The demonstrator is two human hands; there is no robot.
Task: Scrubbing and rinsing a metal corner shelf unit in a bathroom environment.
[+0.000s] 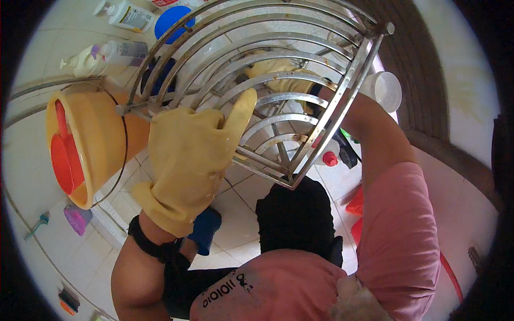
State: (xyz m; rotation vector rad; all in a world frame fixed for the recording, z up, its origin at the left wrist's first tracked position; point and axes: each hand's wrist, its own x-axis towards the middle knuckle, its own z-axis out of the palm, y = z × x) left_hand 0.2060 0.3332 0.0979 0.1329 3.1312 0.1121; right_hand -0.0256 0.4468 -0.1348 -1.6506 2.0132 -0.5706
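Note:
A quarter-round rack of metal bars point(287, 76), with brownish spots on several bars, is held up in front of me, its square corner pointing towards my body. My left hand point(186, 160), in a yellow rubber glove, grips the rack's straight side, thumb lying over the curved bars. Behind the bars is my right hand point(287, 76), in a similar glove. The bars partly cover it, and a small dark thing shows by its fingertips; whether it holds this cannot be told.
An orange bucket point(104, 132) with a red dipper point(66, 160) lies tilted at left. Pump bottles point(130, 16), a blue round thing point(174, 24) and a clear tub point(383, 92) surround the rack. A red-capped bottle point(327, 154) stands on the tiled floor point(237, 200).

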